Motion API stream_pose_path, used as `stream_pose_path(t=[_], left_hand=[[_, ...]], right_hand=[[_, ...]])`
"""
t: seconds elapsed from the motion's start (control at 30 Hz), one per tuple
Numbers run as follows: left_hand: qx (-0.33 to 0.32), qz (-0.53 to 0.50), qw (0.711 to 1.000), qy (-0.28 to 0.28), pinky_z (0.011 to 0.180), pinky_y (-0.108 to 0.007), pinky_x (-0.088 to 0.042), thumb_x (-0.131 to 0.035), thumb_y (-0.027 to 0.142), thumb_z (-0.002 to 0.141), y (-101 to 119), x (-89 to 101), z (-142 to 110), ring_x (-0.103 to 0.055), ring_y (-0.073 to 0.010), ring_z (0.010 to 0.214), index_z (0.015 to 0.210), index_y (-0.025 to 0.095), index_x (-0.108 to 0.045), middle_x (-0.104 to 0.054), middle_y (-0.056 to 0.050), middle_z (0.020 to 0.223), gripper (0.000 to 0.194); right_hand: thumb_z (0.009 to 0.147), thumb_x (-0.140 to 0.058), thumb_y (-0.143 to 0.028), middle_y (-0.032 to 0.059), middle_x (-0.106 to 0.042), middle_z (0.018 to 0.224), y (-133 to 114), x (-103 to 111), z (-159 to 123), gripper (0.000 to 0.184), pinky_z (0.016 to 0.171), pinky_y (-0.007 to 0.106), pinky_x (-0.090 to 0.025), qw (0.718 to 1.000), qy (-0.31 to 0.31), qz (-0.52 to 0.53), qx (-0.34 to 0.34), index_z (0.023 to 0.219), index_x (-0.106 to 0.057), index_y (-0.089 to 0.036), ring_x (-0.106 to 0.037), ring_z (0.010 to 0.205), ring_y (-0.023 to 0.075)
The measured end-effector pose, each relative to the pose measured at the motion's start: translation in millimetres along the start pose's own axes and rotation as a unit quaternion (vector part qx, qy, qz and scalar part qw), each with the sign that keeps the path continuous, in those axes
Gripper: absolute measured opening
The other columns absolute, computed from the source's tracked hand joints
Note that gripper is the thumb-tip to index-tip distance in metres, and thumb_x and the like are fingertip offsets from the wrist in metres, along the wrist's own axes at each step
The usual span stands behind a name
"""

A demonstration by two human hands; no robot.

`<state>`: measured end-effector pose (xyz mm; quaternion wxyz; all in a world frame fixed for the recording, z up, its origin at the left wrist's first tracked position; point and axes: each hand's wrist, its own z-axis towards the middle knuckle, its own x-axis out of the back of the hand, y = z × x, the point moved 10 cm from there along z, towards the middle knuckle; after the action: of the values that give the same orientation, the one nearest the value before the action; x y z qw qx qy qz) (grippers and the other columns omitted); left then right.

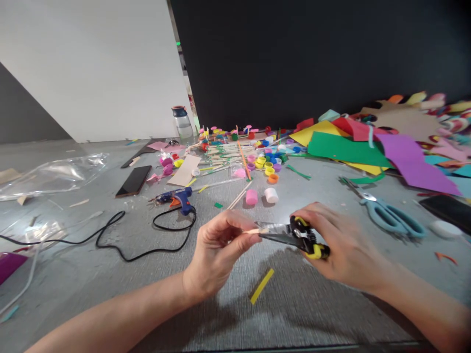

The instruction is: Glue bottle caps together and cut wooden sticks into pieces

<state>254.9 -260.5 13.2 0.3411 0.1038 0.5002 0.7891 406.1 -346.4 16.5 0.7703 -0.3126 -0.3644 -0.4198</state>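
Looks like you're nipping that wooden stick (pixel 253 231), left hand (pixel 220 250) pinching it, right hand (pixel 336 245) gripping the long-nose pliers (pixel 302 235). Squeezing them probably calls for a steady hold.

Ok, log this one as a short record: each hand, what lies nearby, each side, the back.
Left hand: hand pinching a small pale stick
Right hand: hand gripping a black-and-yellow hand tool, tip at the stick
Near the person: yellow strip on the gray table
Beyond the hands: pink cap beside a white cap
Left side: blue glue gun, dark phone
Right side: scissors, purple sheet
Back: clear bottle
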Motion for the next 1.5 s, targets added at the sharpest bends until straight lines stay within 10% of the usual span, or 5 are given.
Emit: stream_pose_path(t=[0.57, 1.5], left_hand=[[-0.127, 0.080, 0.988, -0.046, 0.074, -0.025, -0.050, -0.068, 0.004, 0.089, 20.9, -6.5, -0.6, -0.060, -0.0109, 0.081, 0.089, 0.021, -0.067, -0.066, 0.000, 0.084, 0.016], [-0.107, 0.115, 0.987, -0.039, 0.073, -0.024, -0.051, -0.065, 0.007, 0.091, 10.4, -4.5, -0.4, -0.061, -0.0106, 0.080, 0.093, 0.022, -0.066, -0.066, 0.001, 0.085, 0.015]], right_hand=[[0.081, -0.056, -0.014, 0.0129, -0.061, 0.097, -1.7, -1.9, -1.8, 0.031, 0.072, 0.038, -0.051, 1.000, -0.005, -0.023, -0.002, 0.111, -0.050, -0.015, -0.062, 0.089, 0.0279], [0.085, -0.055, -0.015, 0.0095, -0.062, 0.094, 11.0, -0.5, -2.9, 0.028, 0.070, 0.035, -0.049, 0.999, 0.016, -0.026, -0.038, 0.112, -0.048, -0.019, -0.063, 0.083, 0.0257]])
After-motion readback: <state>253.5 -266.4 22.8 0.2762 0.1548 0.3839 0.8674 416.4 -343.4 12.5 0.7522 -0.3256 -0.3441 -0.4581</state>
